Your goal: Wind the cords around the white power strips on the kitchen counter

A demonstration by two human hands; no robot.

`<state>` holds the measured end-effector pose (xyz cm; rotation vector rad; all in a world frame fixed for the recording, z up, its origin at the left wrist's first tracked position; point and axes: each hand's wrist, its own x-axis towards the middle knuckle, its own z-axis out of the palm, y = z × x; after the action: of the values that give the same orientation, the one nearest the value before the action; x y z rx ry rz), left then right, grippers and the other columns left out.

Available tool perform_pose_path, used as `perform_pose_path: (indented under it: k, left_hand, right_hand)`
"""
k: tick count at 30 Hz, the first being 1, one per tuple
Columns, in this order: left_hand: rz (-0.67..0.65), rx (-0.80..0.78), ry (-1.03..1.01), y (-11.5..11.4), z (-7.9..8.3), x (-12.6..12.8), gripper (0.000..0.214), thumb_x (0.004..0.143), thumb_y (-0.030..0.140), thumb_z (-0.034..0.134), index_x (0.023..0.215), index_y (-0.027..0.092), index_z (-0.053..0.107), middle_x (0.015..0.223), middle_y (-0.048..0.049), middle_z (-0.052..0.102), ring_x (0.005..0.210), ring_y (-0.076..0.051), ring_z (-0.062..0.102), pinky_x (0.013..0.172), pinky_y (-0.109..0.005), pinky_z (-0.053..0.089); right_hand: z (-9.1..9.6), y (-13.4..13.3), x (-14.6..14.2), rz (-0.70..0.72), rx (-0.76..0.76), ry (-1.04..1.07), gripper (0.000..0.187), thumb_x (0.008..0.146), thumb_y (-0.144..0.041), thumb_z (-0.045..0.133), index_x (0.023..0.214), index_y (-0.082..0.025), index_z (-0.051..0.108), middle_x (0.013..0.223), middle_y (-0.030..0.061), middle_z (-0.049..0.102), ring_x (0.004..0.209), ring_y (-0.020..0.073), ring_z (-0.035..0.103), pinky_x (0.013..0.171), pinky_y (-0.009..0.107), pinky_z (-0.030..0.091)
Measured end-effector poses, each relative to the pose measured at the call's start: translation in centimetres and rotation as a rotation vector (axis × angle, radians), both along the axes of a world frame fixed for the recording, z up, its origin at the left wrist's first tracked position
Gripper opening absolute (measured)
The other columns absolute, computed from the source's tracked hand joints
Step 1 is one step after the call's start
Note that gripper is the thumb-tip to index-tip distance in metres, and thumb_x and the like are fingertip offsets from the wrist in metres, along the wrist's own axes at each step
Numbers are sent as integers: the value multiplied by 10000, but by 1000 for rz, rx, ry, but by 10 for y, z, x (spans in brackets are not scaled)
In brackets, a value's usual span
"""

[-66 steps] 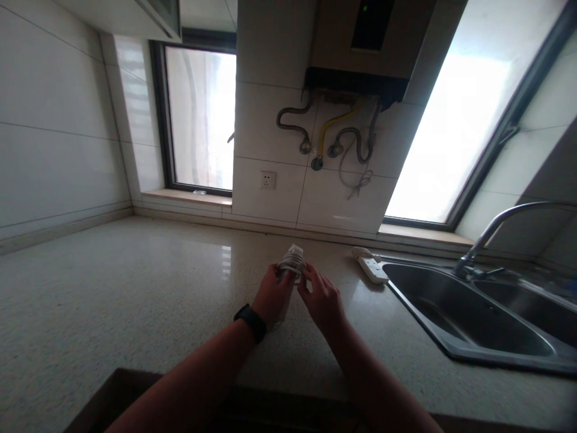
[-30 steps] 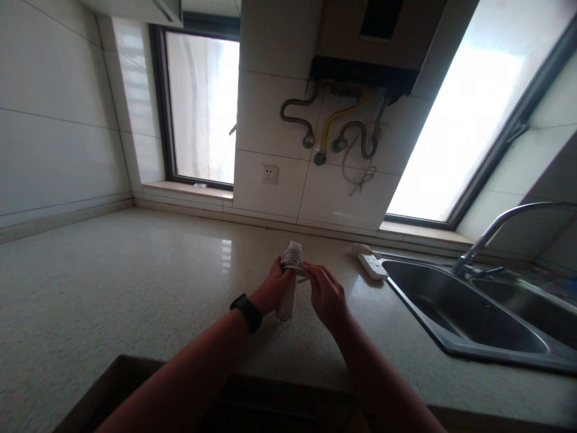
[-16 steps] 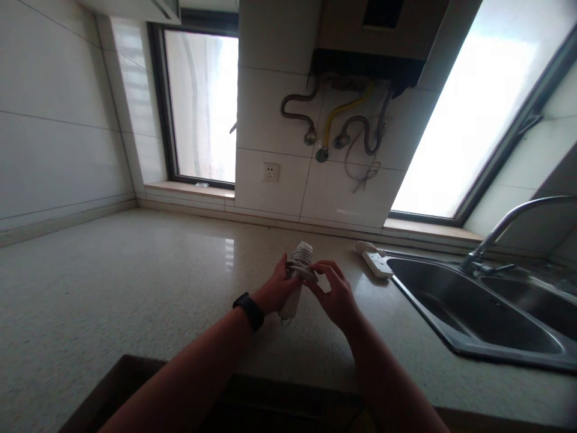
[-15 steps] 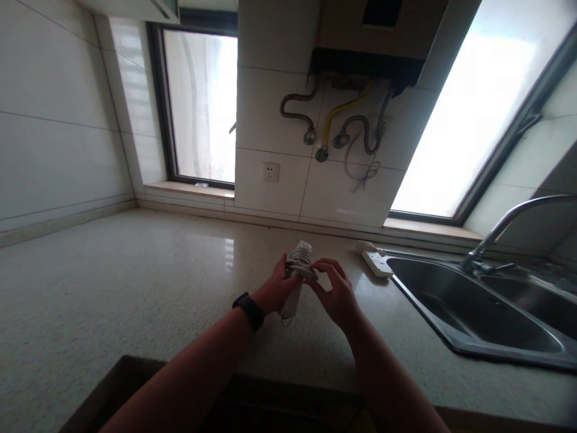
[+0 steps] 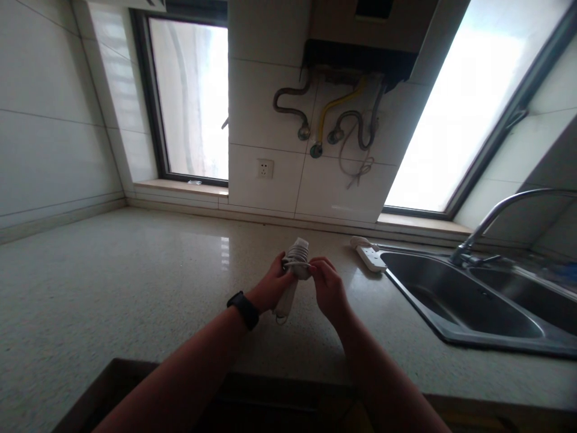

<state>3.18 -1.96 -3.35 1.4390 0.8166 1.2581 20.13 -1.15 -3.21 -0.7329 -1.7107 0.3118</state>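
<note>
Over the counter I hold a long white corded device [image 5: 285,300], tilted, with a small loop at its near end; its exact kind is unclear. A white cord [image 5: 297,251] is wound in several turns round its upper part. My left hand [image 5: 273,284] is closed round the middle of the device. At its right side, my right hand [image 5: 329,285] pinches the cord near a pale, plug-like piece [image 5: 302,272]. The fingertips partly hide that piece.
A white power strip [image 5: 372,258] with a coiled cord lies beside the steel sink [image 5: 451,288] on the right. The faucet [image 5: 491,231] rises behind the basins. A wall socket [image 5: 265,169] and a water heater [image 5: 369,36] with hoses are on the tiled wall. The speckled counter [image 5: 135,288] extends left.
My right fingers have drawn closer together on the cord, and the plug-like piece has turned. My left hand keeps its hold. The whole view has shifted slightly.
</note>
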Motion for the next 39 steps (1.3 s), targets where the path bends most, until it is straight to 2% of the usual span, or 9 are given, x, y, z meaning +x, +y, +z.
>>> perform_pose_path:
  k: [2, 7, 10, 13, 17, 24, 28, 33, 39]
  left_hand:
    - [-26, 6, 19, -3, 3, -1, 680, 866, 356, 641, 1452, 141, 370, 1357, -163, 556, 1231, -289, 533, 1071, -445, 391]
    - [-27, 25, 57, -3, 2, -3, 669, 870, 343, 622, 1451, 142, 357, 1357, -154, 552, 1226, -276, 528, 1066, -431, 394]
    - [-18, 28, 86, -1, 0, -2, 664, 859, 327, 627, 1440, 132, 371, 1346, -159, 554, 1223, -279, 528, 1065, -434, 396]
    - [-13, 19, 99, 0, -1, -2, 692, 852, 300, 629, 1459, 123, 346, 1355, -169, 547, 1220, -278, 533, 1069, -434, 397]
    - [-39, 34, 102, 3, -5, -2, 764, 851, 285, 637, 1503, 110, 279, 1373, -187, 542, 1253, -284, 524, 1085, -442, 390]
    - [-31, 89, 72, 9, -14, -4, 831, 800, 288, 717, 1524, 166, 327, 1385, -167, 549, 1278, -319, 515, 1120, -477, 364]
    - [-26, 118, 60, 10, -15, -5, 846, 801, 287, 716, 1537, 176, 314, 1432, -177, 504, 1299, -319, 500, 1129, -481, 357]
    - [10, 115, 46, 14, -16, -9, 839, 815, 303, 710, 1538, 171, 304, 1432, -184, 501, 1295, -313, 505, 1121, -494, 365]
    - [-51, 86, 28, 18, -21, -6, 817, 841, 304, 677, 1537, 164, 274, 1442, -187, 504, 1272, -299, 531, 1100, -490, 386]
  right_hand:
    - [-3, 2, 0, 20, -48, 36, 186, 972, -310, 546, 838, -208, 623, 858, 36, 609, 813, 179, 568, 748, 305, 465]
    - [-7, 4, 0, 43, -158, 109, 159, 963, -338, 532, 1002, -222, 633, 901, 31, 643, 825, 183, 588, 753, 310, 468]
    - [-6, 5, 1, 21, -132, 28, 193, 971, -321, 515, 912, -211, 661, 910, 45, 630, 866, 192, 574, 797, 319, 449]
    - [-5, 6, 2, 9, -120, 35, 210, 977, -316, 502, 881, -209, 655, 914, 49, 603, 864, 192, 557, 784, 312, 441]
    - [-3, 6, 4, 62, -127, 34, 233, 988, -332, 488, 864, -207, 639, 921, 48, 580, 847, 184, 545, 757, 299, 441]
    - [4, 3, 10, 117, -136, -30, 316, 1009, -377, 458, 805, -197, 616, 833, 37, 566, 783, 177, 542, 724, 299, 446]
    - [6, 1, 17, 109, -114, -96, 281, 1009, -368, 465, 841, -204, 620, 831, 34, 584, 788, 179, 558, 735, 304, 456]
    - [5, -3, 22, 72, -129, -220, 149, 984, -305, 526, 1038, -226, 640, 938, 41, 662, 871, 190, 605, 792, 306, 465]
    - [7, -5, 15, 45, -49, -193, 213, 1013, -275, 442, 878, -210, 592, 845, 35, 585, 780, 170, 549, 725, 280, 445]
